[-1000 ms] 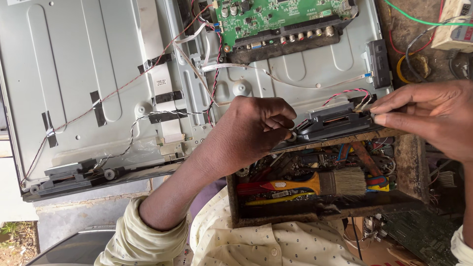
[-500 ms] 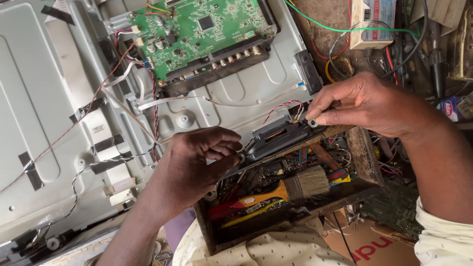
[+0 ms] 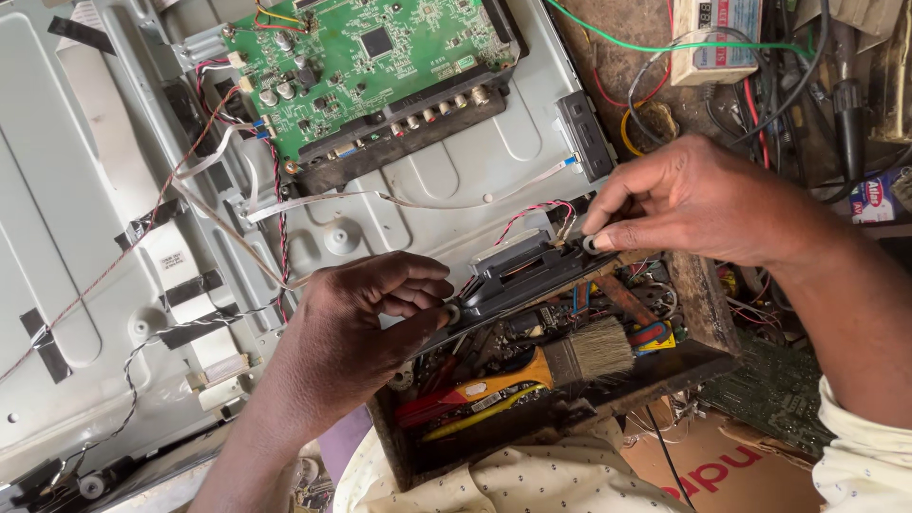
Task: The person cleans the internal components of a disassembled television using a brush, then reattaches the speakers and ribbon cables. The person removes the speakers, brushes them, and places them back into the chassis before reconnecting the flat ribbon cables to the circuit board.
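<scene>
Both hands point(image 3: 356, 328) shifted w/ speaker bar point(image 3: 518, 275)

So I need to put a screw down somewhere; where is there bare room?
Bare metal panel left of the taped ribbon cable, and below the green circuit board. The wooden tool box under both hands and the wire-strewn bench top right are crowded.

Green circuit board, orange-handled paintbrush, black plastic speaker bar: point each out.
Green circuit board point(image 3: 356, 71): head view, bare middle.
Orange-handled paintbrush point(image 3: 594, 350): head view, bristles.
Black plastic speaker bar point(image 3: 522, 269): head view, middle, between both hands.
</scene>
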